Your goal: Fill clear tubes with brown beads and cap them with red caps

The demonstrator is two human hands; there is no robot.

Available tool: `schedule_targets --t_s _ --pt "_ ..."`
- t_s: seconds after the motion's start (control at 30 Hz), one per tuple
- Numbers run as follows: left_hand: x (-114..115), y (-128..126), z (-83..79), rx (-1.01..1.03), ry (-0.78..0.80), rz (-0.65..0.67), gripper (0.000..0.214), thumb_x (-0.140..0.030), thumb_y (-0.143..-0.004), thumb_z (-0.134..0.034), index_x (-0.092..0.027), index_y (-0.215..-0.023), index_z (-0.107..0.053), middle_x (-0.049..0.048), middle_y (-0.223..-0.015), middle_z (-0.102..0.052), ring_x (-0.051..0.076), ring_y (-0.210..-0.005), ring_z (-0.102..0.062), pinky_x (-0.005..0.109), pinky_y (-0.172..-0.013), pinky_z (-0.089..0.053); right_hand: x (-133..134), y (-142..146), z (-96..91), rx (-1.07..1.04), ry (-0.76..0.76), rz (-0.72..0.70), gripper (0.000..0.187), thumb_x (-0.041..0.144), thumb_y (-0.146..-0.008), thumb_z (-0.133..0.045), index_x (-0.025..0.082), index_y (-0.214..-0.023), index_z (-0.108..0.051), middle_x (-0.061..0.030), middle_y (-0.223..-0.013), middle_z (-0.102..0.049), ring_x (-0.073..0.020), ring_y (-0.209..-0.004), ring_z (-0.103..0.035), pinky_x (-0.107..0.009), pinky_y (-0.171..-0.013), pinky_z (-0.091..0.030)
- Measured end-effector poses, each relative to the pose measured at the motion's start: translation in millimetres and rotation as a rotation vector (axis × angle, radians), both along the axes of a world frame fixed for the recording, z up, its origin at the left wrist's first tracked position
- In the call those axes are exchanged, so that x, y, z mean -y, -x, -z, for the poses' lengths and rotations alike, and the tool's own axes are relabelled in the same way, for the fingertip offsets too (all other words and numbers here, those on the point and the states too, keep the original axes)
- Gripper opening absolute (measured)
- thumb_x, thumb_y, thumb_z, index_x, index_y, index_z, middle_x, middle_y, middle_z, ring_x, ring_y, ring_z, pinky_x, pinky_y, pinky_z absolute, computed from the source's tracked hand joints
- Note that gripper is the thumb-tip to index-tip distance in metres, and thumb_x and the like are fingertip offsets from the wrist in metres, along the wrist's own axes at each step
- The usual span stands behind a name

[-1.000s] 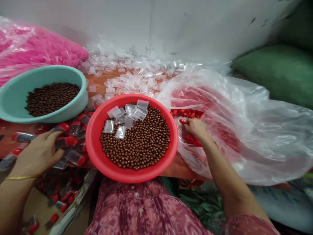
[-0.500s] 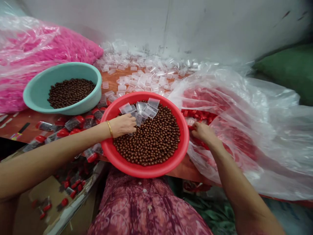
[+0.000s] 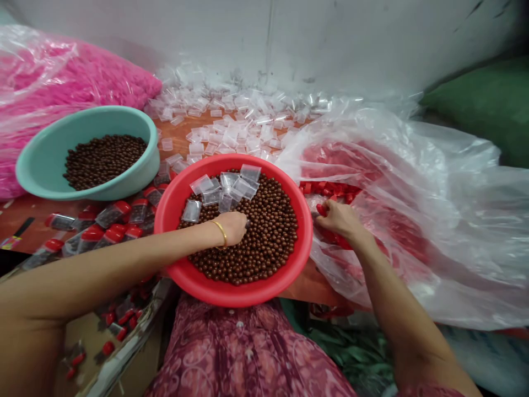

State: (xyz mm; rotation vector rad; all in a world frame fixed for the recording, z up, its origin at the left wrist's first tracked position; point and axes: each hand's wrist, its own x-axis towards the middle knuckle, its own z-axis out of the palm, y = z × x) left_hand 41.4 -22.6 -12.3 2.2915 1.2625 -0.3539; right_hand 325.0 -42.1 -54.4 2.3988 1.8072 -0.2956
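My left hand (image 3: 233, 227) is closed low over the brown balls (image 3: 256, 248) in a red basin (image 3: 305, 231). A small edge of a clear plastic box (image 3: 248, 224) shows at its fingertips; the hand hides the rest. Several loose clear boxes (image 3: 227, 181) lie on the balls at the back of the basin. To the right of the basin, my right hand (image 3: 336, 216) pinches a red cap (image 3: 321, 209). Beneath and behind that hand are more red caps (image 3: 330, 190) in an open clear plastic bag (image 3: 438, 165).
A turquoise basin (image 3: 151, 165) with darker brown balls stands at the left, before a bag of pink pieces (image 3: 95, 71). Many clear boxes (image 3: 239, 132) cover the table's back. Filled red-capped boxes (image 3: 113, 214) lie left of the red basin, others in a cardboard box (image 3: 111, 375) below.
My left hand has moved right, from beside the loose clear boxes to the middle of the balls. My right hand stays by the red caps, now with a cap raised in its fingers.
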Motion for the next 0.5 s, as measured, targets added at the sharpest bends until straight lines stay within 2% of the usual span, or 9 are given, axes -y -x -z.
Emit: schedule_targets --t_s 0.1,0.17,0.23,0.3,0.37,0.43,0.5 --pt "-10.0 -16.8 12.2 0.066 0.002 -0.106 0.016 -0.018 -0.078 -0.053 -0.009 -0.087 -0.061 0.0207 -0.103 -0.065 0.031 -0.101 -0.062 0.038 -0.086 -0.049 6.4 1.5 0.2 -0.386 -0.289 0.238 0.010 0.025 -0.066 -0.057 0.018 -0.071 -0.052 -0.0056 -0.066 -0.063 -0.0226 -0.067 -0.065 -0.028 -0.056 -0.045" --pt "-15.4 -23.5 18.7 0.127 0.010 -0.173 0.015 -0.016 -0.076 -0.055 -0.009 -0.087 -0.060 0.0185 -0.101 -0.066 0.030 -0.100 -0.063 0.036 -0.085 -0.050 12.0 3.9 -0.5 -0.743 -0.496 0.414 0.015 0.026 -0.062 -0.060 0.020 -0.065 -0.047 0.0004 -0.058 -0.057 -0.0182 -0.055 -0.063 -0.025 -0.048 -0.045" --pt "-19.3 -25.8 23.4 0.205 0.035 -0.228 0.015 -0.015 -0.074 -0.057 -0.010 -0.088 -0.060 0.0138 -0.096 -0.067 0.025 -0.093 -0.064 0.033 -0.081 -0.051 18.3 6.4 -3.2 -1.075 -0.672 0.517 0.025 0.030 -0.055 -0.067 0.020 -0.063 -0.045 0.0039 -0.056 -0.055 -0.0148 -0.047 -0.061 -0.024 -0.043 -0.045" --pt "-22.1 -24.0 26.1 0.294 0.069 -0.259 0.018 -0.014 -0.074 -0.057 -0.012 -0.091 -0.058 0.0079 -0.089 -0.068 0.018 -0.083 -0.065 0.028 -0.075 -0.051 25.1 8.9 -8.7 -1.321 -0.774 0.551 0.035 0.034 -0.047 -0.075 0.020 -0.061 -0.046 0.0058 -0.054 -0.055 -0.0129 -0.043 -0.059 -0.024 -0.042 -0.048" --pt "-23.9 -19.4 26.6 0.470 0.168 -0.315 0.020 -0.011 -0.073 -0.059 -0.011 -0.093 -0.057 0.0041 -0.083 -0.068 0.013 -0.075 -0.064 0.026 -0.074 -0.051 31.8 13.0 -17.0 -1.480 -0.821 0.539 0.041 0.035 -0.041 -0.081 0.020 -0.059 -0.047 0.0070 -0.052 -0.056 -0.0117 -0.043 -0.058 -0.024 -0.043 -0.050" --pt "-24.1 -13.3 25.1 0.718 0.325 -0.397 0.022 -0.009 -0.070 -0.062 -0.011 -0.091 -0.057 0.0026 -0.081 -0.067 0.011 -0.075 -0.063 0.028 -0.079 -0.049 38.0 20.4 -27.0 -1.550 -0.858 0.479 0.041 0.036 -0.042 -0.083 0.019 -0.059 -0.050 0.0081 -0.050 -0.055 -0.0092 -0.042 -0.056 -0.022 -0.042 -0.050" --pt "-21.8 -7.0 21.7 0.943 0.478 -0.464 0.024 -0.008 -0.066 -0.066 -0.011 -0.088 -0.057 0.0021 -0.082 -0.067 0.011 -0.078 -0.062 0.032 -0.087 -0.047 42.9 32.3 -36.9 -1.550 -0.886 0.398 0.036 0.038 -0.049 -0.082 0.020 -0.062 -0.054 0.0090 -0.047 -0.054 -0.0068 -0.037 -0.049 -0.019 -0.036 -0.045"
